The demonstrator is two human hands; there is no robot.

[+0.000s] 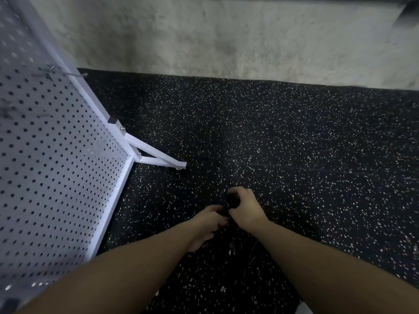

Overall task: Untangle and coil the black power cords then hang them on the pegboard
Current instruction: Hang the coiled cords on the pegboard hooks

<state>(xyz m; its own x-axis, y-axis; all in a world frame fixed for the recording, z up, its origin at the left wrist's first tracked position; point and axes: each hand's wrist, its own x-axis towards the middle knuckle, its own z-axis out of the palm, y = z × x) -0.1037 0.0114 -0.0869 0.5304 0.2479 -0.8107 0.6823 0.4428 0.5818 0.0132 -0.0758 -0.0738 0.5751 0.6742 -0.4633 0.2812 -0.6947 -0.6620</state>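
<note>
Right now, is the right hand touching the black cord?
Touching. The head view shows the right hand with its fingers curled round a dark bundle of black cord; the left hand meets it from below.

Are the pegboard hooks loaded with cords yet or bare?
Bare, as far as visible: the hooks on the pegboard carry nothing, and both hands work a black cord low over the floor.

Both hands meet low over the black speckled floor [294,143], the right hand [246,206] with its fingers [238,191] curled round a dark bundle of black power cord [233,201], the left hand [207,223] pinching the same cord just below and left of those fingers. More cord [233,245] trails dimly under the wrists, hard to trace against the floor. The white pegboard [52,159] on its stand stands well left of the fingers, hooks [68,73] on its upper part.
</note>
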